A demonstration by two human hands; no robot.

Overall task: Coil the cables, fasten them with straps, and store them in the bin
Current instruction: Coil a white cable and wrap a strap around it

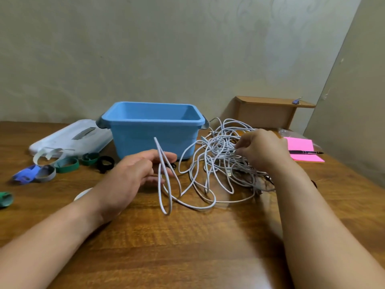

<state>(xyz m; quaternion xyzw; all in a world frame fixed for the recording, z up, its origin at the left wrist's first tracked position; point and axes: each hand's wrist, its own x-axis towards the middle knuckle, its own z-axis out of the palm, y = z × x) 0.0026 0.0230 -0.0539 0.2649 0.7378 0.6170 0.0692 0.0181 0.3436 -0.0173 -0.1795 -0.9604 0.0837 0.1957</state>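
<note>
A tangle of white cables (pixel 218 163) lies on the wooden table, just right of an empty blue bin (pixel 154 140). My left hand (pixel 133 176) pinches a few long loops of white cable (pixel 164 184), which stand up from the table. My right hand (pixel 262 149) rests on the right side of the tangle with its fingers closed on strands there. Several rolled straps (pixel 66 164), white, green, black, grey and blue, lie in a row to the left of the bin.
A white bin lid (pixel 70 138) lies flat behind the straps. At the right are pink sticky notes (pixel 302 149) with a pen (pixel 304 152) on them, and a brown cardboard box (pixel 266 113) against the wall. One green strap (pixel 5 199) lies at the left edge.
</note>
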